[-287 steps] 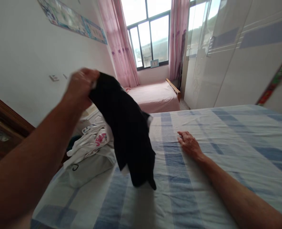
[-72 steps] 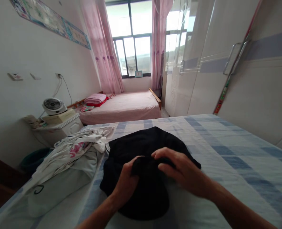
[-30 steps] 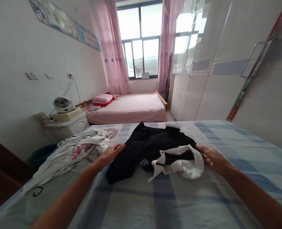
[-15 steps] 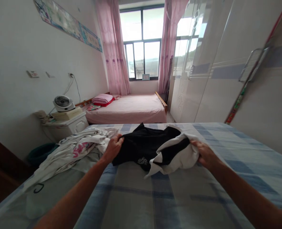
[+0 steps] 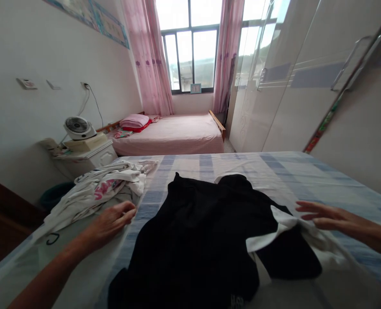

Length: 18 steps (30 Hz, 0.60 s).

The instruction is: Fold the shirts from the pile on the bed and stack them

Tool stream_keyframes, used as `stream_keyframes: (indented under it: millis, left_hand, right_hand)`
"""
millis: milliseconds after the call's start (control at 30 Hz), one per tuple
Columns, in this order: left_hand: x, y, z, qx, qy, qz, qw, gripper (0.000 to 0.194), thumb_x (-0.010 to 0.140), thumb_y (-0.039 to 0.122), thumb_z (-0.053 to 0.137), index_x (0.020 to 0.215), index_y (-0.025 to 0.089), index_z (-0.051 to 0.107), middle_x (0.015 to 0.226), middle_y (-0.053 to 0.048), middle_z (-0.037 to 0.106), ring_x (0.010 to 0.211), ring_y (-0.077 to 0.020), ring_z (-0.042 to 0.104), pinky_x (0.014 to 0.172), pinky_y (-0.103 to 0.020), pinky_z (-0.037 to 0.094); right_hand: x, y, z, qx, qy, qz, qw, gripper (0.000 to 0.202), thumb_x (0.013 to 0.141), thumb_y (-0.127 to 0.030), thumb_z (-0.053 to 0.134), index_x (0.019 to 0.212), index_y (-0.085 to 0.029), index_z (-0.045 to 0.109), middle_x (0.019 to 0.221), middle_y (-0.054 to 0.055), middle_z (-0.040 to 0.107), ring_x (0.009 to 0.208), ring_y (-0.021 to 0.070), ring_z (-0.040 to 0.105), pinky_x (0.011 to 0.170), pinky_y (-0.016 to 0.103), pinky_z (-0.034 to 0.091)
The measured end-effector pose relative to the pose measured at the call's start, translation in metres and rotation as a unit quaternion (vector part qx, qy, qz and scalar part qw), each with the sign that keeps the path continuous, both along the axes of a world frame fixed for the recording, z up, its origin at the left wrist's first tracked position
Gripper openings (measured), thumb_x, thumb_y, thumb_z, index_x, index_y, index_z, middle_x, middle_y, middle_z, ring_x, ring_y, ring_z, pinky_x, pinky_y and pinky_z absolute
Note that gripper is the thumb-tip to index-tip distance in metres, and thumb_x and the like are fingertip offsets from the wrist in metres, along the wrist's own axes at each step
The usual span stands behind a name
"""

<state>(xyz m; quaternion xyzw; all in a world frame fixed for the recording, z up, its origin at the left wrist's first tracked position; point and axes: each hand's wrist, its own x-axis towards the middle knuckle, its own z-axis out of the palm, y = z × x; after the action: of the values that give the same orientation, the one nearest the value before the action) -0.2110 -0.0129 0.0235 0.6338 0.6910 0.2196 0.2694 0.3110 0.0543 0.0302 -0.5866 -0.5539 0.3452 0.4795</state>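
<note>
A black garment with white parts (image 5: 193,227) lies spread on the checked bed sheet, wrinkled, with a white flap folded over its right side. Small pale print shows at its lower edge, partly cut off by the frame. To the left of the garment, my left hand (image 5: 113,221) hovers with loosely bent fingers and holds nothing. My right hand (image 5: 327,214) is at the garment's right, fingers stretched out just above its white part; whether they touch the cloth I cannot tell.
On the left of the bed lies a heap of white and grey clothes (image 5: 113,184) with pink lettering. Behind it stand a white bedside cabinet (image 5: 102,159) and a small fan (image 5: 77,128). A pink bed (image 5: 177,135) is beyond, and a glossy wardrobe (image 5: 280,98) lines the right.
Both hands have let go of the garment and moved apart. It was bunched between them and now lies spread out, nearer to me. The view has tilted down slightly.
</note>
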Motion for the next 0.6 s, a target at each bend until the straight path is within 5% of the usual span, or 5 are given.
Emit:
stream_keyframes:
  millis: [133,233,333,467,600]
  left_hand:
    - [0.036,0.056,-0.002,0.107,0.029,-0.009,0.994,0.044,0.076,0.059,0.051,0.085,0.020,0.070,0.085,-0.007,0.071,0.083,-0.0258,0.064,0.077,-0.031,0.047]
    - [0.065,0.096,-0.011,0.083,-0.019,0.004,0.996,0.052,0.067,0.063,0.059,0.091,0.018,0.070,0.097,-0.011,0.071,0.095,-0.0308,0.063,0.082,-0.034,0.047]
    - [0.089,0.121,-0.024,0.051,0.034,0.036,0.997,0.057,0.060,0.059,0.067,0.096,0.016,0.068,0.110,-0.015,0.068,0.109,-0.0356,0.058,0.088,-0.036,0.044]
    - [0.104,0.127,-0.030,0.043,0.080,-0.005,0.996,0.033,0.070,0.036,0.060,0.094,0.013,0.066,0.101,-0.014,0.069,0.102,-0.0319,0.061,0.085,-0.035,0.044]
    - [0.090,0.110,-0.006,0.081,-0.040,-0.057,0.994,0.028,0.078,0.031,0.047,0.093,0.017,0.065,0.081,-0.003,0.068,0.075,-0.0192,0.063,0.066,-0.026,0.047]
  right_hand:
    - [-0.011,0.042,-0.011,-0.075,-0.040,-0.002,0.996,0.040,0.074,-0.051,0.061,0.100,-0.021,0.067,0.088,0.009,0.070,0.074,0.0201,0.066,0.062,0.030,0.053]
    - [-0.012,0.078,-0.022,-0.153,-0.138,0.023,0.978,0.043,0.073,-0.049,0.061,0.101,-0.017,0.065,0.095,0.011,0.069,0.073,0.0199,0.065,0.059,0.029,0.051]
    - [-0.030,0.106,-0.034,-0.178,-0.255,0.066,0.948,0.050,0.078,-0.051,0.055,0.110,-0.013,0.063,0.104,0.015,0.067,0.082,0.0231,0.065,0.069,0.032,0.051]
    - [-0.065,0.114,-0.039,-0.092,-0.378,0.129,0.912,0.040,0.073,-0.042,0.061,0.100,-0.013,0.068,0.103,0.013,0.068,0.098,0.0263,0.062,0.082,0.030,0.046]
    - [-0.063,0.105,-0.018,-0.095,-0.345,0.195,0.913,0.018,0.075,-0.026,0.055,0.084,-0.015,0.066,0.065,0.003,0.063,0.059,0.0150,0.058,0.054,0.024,0.043]
